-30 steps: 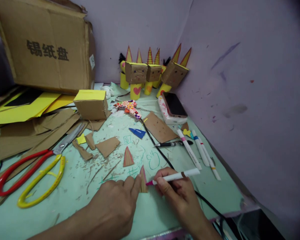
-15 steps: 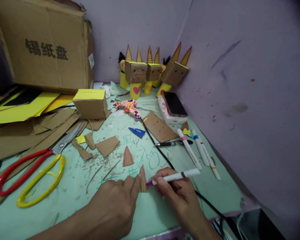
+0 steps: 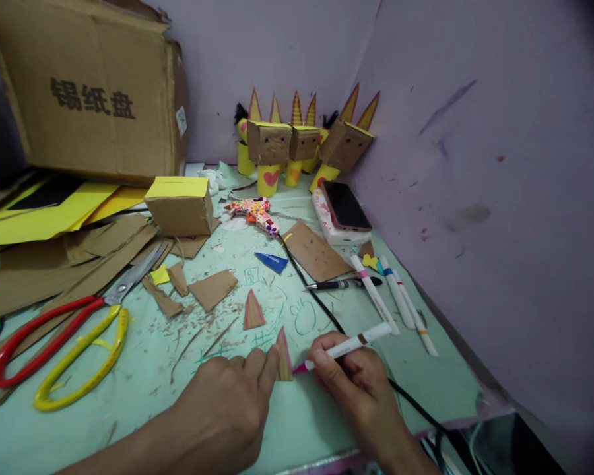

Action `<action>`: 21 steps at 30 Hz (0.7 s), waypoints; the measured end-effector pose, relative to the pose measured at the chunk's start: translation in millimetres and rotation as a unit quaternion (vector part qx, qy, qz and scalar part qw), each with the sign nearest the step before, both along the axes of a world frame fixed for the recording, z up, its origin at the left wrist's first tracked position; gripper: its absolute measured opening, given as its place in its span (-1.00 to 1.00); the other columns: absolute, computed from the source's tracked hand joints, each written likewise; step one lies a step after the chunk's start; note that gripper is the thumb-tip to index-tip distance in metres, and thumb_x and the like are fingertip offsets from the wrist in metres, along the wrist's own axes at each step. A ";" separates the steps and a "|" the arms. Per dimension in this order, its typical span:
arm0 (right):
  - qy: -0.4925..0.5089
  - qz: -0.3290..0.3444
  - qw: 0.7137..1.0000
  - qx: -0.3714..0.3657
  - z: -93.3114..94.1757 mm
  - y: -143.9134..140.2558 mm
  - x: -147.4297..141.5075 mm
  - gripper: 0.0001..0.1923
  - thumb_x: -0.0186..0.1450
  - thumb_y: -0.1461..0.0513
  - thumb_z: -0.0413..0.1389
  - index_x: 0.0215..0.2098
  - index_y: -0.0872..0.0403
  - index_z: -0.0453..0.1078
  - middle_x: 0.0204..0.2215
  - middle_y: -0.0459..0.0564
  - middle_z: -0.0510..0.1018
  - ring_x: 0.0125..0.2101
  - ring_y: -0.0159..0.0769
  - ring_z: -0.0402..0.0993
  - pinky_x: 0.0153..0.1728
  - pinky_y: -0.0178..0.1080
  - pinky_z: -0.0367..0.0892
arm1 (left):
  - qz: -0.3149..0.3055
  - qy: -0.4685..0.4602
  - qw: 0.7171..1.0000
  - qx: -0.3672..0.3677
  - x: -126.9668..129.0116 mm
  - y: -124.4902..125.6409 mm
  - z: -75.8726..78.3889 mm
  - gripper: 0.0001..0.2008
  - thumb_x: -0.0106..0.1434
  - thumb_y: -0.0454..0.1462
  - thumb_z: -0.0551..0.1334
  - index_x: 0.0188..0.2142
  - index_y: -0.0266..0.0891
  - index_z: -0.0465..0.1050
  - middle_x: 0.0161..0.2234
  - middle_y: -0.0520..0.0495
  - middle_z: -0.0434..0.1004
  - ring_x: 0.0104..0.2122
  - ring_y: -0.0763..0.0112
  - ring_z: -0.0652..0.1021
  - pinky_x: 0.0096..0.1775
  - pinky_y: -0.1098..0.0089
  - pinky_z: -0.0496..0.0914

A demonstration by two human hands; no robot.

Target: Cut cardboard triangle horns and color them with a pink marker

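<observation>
My left hand (image 3: 232, 402) is closed, its curled fingers pressing a small cardboard triangle (image 3: 284, 359) flat against the table. A pink line runs along the triangle's right edge; its left side is partly hidden by my fingers. In my right hand (image 3: 359, 389) is a white marker (image 3: 349, 344) with a magenta tip, held like a pen. The tip touches or nearly touches the triangle's lower right corner. Just beyond lies a second cardboard triangle (image 3: 253, 310) with reddish edges.
Large red-and-yellow scissors (image 3: 94, 330) lie left, beside cardboard scraps (image 3: 212, 290) and a small box (image 3: 178, 211). A glue gun (image 3: 255, 212) trails a black cable past my right hand. Markers (image 3: 375, 295), a pen (image 3: 344, 284) and a phone (image 3: 345, 206) lie right; cardboard figures (image 3: 270, 145) stand behind.
The marker tip has slid down the triangle's right edge to its lower corner, and the marker tilts more steeply. My left hand stays in place.
</observation>
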State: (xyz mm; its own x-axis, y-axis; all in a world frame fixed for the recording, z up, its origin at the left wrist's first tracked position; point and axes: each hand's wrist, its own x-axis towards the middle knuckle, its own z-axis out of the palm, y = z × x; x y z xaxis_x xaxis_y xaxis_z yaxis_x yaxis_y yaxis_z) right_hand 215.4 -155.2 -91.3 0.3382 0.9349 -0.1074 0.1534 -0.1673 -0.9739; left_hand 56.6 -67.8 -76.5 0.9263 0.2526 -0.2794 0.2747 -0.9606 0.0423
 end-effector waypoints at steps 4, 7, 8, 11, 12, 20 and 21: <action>0.007 0.000 1.000 0.002 0.3 -0.3 -0.1 -0.74 0.28 0.12 -0.01 -0.48 0.09 0.32 -0.64 -0.16 0.26 -0.59 -0.42 0.17 -0.57 -0.37 0.08 | 0.010 -0.002 1.000 -0.014 0.6 -0.2 -0.2 -0.41 0.05 -0.46 -0.02 0.13 -0.53 0.06 -0.38 -0.21 0.42 -0.51 0.20 0.48 -0.56 0.18 0.43; 0.002 0.009 1.000 0.000 0.6 -0.1 -0.4 -0.74 0.26 0.13 0.01 -0.53 0.09 0.30 -0.67 -0.19 0.20 -0.62 -0.44 0.13 -0.59 -0.37 0.06 | 0.008 -0.011 1.000 -0.007 0.5 0.1 -0.8 -0.41 0.04 -0.46 -0.02 0.12 -0.52 0.08 -0.39 -0.20 0.43 -0.50 0.20 0.49 -0.55 0.17 0.43; 0.003 0.010 1.000 0.000 0.4 -0.2 -0.4 -0.73 0.26 0.13 0.01 -0.54 0.09 0.30 -0.67 -0.19 0.20 -0.63 -0.45 0.12 -0.60 -0.37 0.05 | 0.006 -0.013 1.000 -0.002 0.1 0.2 -1.1 -0.42 0.04 -0.46 -0.02 0.12 -0.52 0.09 -0.39 -0.20 0.43 -0.51 0.19 0.49 -0.56 0.16 0.43; 0.011 0.006 1.000 0.007 -0.6 -0.6 -0.3 -0.73 0.27 0.12 0.00 -0.51 0.09 0.31 -0.64 -0.17 0.25 -0.61 -0.44 0.15 -0.59 -0.38 0.07 | -0.011 -0.035 0.999 0.016 -1.5 0.3 -1.5 -0.48 0.10 -0.41 -0.04 0.09 -0.54 0.12 -0.40 -0.21 0.43 -0.55 0.20 0.47 -0.61 0.16 0.41; 0.010 0.007 1.000 0.009 -0.8 -0.6 -0.3 -0.74 0.28 0.12 -0.01 -0.49 0.09 0.32 -0.63 -0.16 0.26 -0.59 -0.43 0.17 -0.58 -0.38 0.08 | -0.016 -0.050 0.998 0.025 -1.9 0.4 -1.4 -0.50 0.13 -0.40 -0.05 0.08 -0.55 0.13 -0.41 -0.21 0.43 -0.56 0.20 0.46 -0.63 0.16 0.41; -0.042 0.035 0.998 0.024 4.5 0.7 -0.7 -0.74 0.26 0.16 0.00 -0.55 0.09 0.28 -0.67 -0.18 0.23 -0.61 -0.43 0.18 -0.56 -0.38 0.09 | -0.006 -0.179 0.981 0.070 1.6 2.5 -3.1 -0.73 0.26 -0.37 -0.08 -0.13 -0.35 0.29 -0.52 0.00 0.40 -0.63 0.28 0.46 -0.68 0.26 0.36; -0.037 0.032 0.998 0.027 4.3 0.4 -0.5 -0.74 0.26 0.16 0.00 -0.56 0.09 0.28 -0.67 -0.18 0.24 -0.61 -0.44 0.18 -0.56 -0.38 0.09 | -0.001 -0.198 0.977 0.079 2.3 2.6 -4.1 -0.72 0.27 -0.36 -0.08 -0.09 -0.36 0.27 -0.53 0.01 0.40 -0.64 0.30 0.46 -0.68 0.28 0.35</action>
State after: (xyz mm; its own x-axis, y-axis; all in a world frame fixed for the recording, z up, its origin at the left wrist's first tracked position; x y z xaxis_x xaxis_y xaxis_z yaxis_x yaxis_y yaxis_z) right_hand 215.0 -154.8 -87.0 0.2833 0.9585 -0.0328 0.2329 -0.1020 -0.9671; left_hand 58.9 -65.2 -80.6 0.9544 0.2623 0.1426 0.2654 -0.9641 -0.0031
